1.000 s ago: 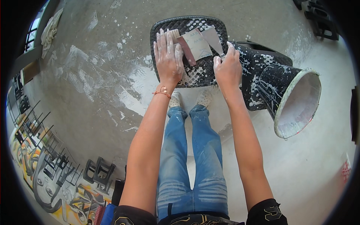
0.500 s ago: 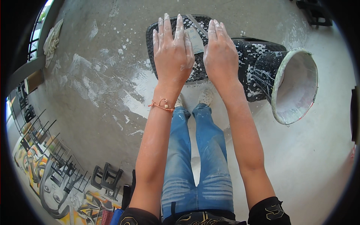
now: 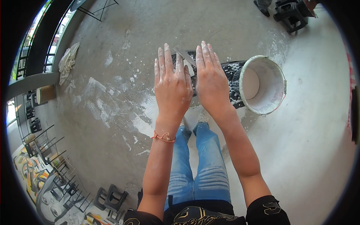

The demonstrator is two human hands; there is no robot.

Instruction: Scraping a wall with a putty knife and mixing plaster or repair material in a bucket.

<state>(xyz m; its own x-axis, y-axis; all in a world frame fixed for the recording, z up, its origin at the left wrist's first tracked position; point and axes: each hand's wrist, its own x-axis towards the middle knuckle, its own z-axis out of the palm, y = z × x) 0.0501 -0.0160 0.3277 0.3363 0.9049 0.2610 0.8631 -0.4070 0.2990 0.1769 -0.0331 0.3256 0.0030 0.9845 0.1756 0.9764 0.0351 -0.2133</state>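
Note:
Both my hands are held out flat side by side, backs up, fingers stretched and smeared with white. My left hand (image 3: 173, 88), with a cord bracelet (image 3: 163, 137) at its wrist, holds nothing. My right hand (image 3: 212, 82) is empty too, with a narrow gap between the two. Beneath them is a black surface (image 3: 234, 69) spattered with white, mostly hidden by the hands. A flat grey metal blade, like a scraper (image 3: 184, 55), lies there between my fingers in the picture. To the right stands a bucket (image 3: 270, 84) with white-coated walls and a pale layer inside.
White smears (image 3: 98, 101) mark the grey floor on the left. A crumpled cloth (image 3: 68, 62) lies at the far left. Black stools (image 3: 290, 15) stand at the far right, near another person's foot (image 3: 262, 7); more stools (image 3: 110, 197) are at the lower left.
The view has tilted, so my hands sit lower in the picture and more of the far floor shows. The bucket's inside is now seen more from above. Both hands remain flat and empty.

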